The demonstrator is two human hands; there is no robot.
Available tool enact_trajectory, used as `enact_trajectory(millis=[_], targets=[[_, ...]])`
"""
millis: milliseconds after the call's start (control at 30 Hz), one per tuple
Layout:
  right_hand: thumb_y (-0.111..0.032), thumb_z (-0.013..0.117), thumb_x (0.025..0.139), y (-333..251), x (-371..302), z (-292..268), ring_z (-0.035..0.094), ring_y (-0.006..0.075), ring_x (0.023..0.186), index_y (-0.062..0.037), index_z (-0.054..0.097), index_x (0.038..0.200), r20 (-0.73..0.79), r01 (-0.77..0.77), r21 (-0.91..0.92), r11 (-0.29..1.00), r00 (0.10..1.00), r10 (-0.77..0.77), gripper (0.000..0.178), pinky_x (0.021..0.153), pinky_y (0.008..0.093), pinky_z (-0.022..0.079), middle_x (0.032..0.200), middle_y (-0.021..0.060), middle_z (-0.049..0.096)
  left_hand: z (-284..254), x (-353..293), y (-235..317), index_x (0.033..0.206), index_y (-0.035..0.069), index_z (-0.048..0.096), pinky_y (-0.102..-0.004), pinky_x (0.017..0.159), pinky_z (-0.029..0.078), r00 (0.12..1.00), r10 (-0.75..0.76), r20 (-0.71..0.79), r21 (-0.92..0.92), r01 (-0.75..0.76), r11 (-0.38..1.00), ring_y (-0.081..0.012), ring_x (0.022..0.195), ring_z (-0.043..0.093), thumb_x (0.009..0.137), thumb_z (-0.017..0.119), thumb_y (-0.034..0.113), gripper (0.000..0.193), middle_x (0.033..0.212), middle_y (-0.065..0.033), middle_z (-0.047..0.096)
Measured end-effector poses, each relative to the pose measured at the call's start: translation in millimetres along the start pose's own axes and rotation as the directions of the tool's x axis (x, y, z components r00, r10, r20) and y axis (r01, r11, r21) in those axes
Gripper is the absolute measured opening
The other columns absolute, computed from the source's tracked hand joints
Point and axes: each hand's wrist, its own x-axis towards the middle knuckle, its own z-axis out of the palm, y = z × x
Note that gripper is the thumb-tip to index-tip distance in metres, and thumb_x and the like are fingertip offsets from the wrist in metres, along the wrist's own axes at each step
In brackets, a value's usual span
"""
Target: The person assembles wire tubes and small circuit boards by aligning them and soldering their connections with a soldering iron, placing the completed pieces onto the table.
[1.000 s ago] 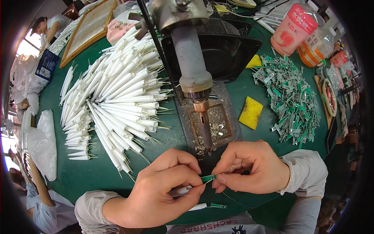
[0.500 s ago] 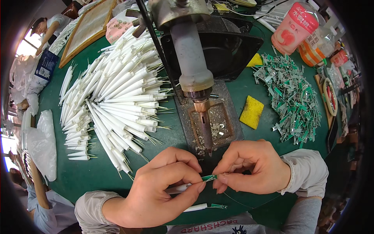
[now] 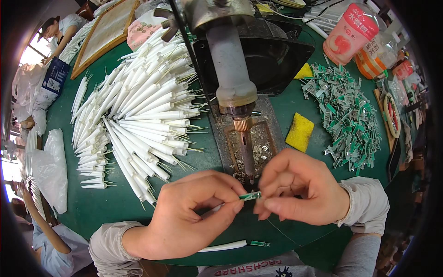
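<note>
My left hand is closed, pinching a small green circuit board between thumb and forefinger. Part of a white tube shows behind those fingers. My right hand is curled at the board's free end, its thumb and forefinger slightly apart. A thin wire runs down from beneath the right fingers; where it is held is hidden. Just above the board stands the downward-pointing tip of a soldering iron. Near the table's front edge lies another white tube with a green board on its leads.
A big heap of white tubes with wire leads covers the left side. To the right are piled loose green boards, a yellow sponge and a pink-labelled bottle. Another person sits at the far left.
My right thumb and forefinger have parted and drawn slightly away from the board. My left hand keeps its pinch, with the board slightly higher. More of the front tube shows.
</note>
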Motion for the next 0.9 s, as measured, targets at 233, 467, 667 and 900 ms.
enact_trajectory(millis=[233,467,667,900], targets=[[-0.003,0.064,0.085,8.1,2.5,-1.3,0.048,0.0001,0.054,-0.0034,0.051,0.086,-0.083,0.181,-0.185,0.966,0.976,-0.199,0.013,0.047,0.0171,0.032,0.062,-0.0022,0.056,1.4,6.9,1.1,0.088,-0.01,0.061,-0.0222,0.069,0.053,0.991,0.092,-0.099,-0.024,-0.095,0.995,-0.0144,0.08,0.064,0.083,0.062,-0.009,0.005,0.102,-0.0156,0.057],[0.0,0.063,0.084,9.7,3.5,1.6,0.045,-0.002,0.053,-0.0028,0.05,0.086,-0.144,0.228,-0.134,0.964,0.958,-0.247,0.014,0.046,0.0162,0.03,0.063,-0.0042,0.054,0.1,7.9,0.7,0.087,-0.009,0.062,-0.0218,0.068,0.053,0.987,0.12,-0.108,-0.008,-0.122,0.992,-0.0138,0.079,0.065,0.083,0.062,-0.009,0.004,0.103,-0.0164,0.057],[0.001,0.063,0.084,9.5,4.0,2.1,0.047,-0.0019,0.053,-0.0019,0.05,0.086,-0.136,0.261,-0.125,0.957,0.951,-0.277,0.014,0.046,0.0154,0.031,0.063,-0.0036,0.055,-0.6,8.1,2.6,0.086,-0.008,0.062,-0.0214,0.067,0.052,0.983,0.149,-0.107,0.015,-0.148,0.989,-0.0132,0.078,0.064,0.083,0.063,-0.008,0.004,0.102,-0.0167,0.058],[0.004,0.061,0.085,6.8,4.7,-6.1,0.058,0.0088,0.057,0.0002,0.044,0.092,0.004,0.27,-0.207,0.94,0.961,-0.275,0.018,0.049,0.0197,0.044,0.072,0.0074,0.058,-1.1,6.5,4.6,0.085,-0.007,0.061,-0.0215,0.068,0.052,0.988,0.076,-0.132,-0.061,-0.085,0.995,-0.0135,0.077,0.065,0.082,0.063,-0.008,0.003,0.103,-0.0164,0.058]])
